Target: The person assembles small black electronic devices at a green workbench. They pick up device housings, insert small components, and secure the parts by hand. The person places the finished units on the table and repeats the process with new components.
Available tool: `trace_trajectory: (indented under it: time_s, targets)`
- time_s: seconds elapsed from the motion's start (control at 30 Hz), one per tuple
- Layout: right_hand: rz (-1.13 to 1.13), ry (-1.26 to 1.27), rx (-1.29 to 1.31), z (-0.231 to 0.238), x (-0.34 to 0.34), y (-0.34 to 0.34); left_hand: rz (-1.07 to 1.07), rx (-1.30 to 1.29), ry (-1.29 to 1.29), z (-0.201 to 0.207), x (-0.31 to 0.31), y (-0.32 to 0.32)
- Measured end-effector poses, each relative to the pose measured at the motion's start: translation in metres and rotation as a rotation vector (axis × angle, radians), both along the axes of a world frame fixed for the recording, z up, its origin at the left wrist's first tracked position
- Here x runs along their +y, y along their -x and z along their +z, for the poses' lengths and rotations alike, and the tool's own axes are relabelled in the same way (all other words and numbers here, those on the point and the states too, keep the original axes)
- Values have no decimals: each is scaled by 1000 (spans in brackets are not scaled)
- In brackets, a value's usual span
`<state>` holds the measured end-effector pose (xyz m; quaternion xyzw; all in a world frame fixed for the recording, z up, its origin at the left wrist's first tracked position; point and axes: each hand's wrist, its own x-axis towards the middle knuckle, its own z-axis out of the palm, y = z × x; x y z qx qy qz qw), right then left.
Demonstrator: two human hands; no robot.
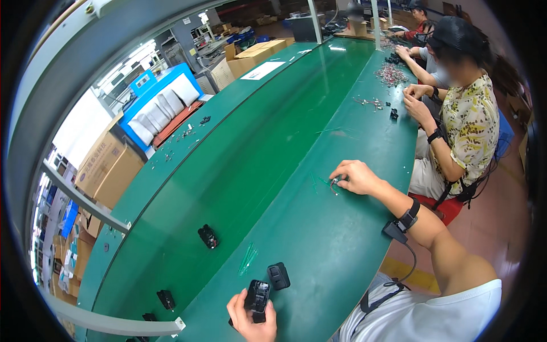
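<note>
My left hand (pixel 250 320), near the bottom of the view, is closed around an open black plastic case (pixel 259 292) with its hollow inside facing up. Just beyond it, a second black plastic piece (pixel 278 276), like a cover, lies on the green worktop. My right arm reaches forward to the right, and my right hand (pixel 358 177) pinches a small part with thin red wires (pixel 335 184) just at the worktop. Thin green strips (pixel 314 182) lie beside those fingertips. More green strips (pixel 248 259) rest in front of the left hand.
A green conveyor belt (pixel 273 165) runs along the bench, carrying several black assemblies (pixel 208 236). Co-workers sit along the right side, the nearest in a patterned shirt (pixel 472 122). A pile of wired parts (pixel 391 74) lies before them. A blue machine (pixel 162 105) and cardboard boxes (pixel 108 165) stand left.
</note>
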<state>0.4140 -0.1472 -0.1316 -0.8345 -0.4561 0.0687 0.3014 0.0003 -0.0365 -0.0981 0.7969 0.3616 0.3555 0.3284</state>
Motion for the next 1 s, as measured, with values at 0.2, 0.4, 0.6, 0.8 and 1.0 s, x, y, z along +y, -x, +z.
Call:
trace_trajectory:
  time_s: [0.2,0.4,0.6,0.8,1.0]
  targets:
    - [54,-58,-162,-12,2,5,-122,-185,235,-16,3,8]
    - [-11,-280,290,-9,8,8,-178,-677,620,-3,-9,-8]
    - [508,-585,636,52,32,127,-427,-810,940,-32,9,11]
    - [1064,-732,234,85,56,232,-629,-778,923,-34,16,25]
    - [1056,-745,198,77,60,243,-614,-864,923,-34,18,26]
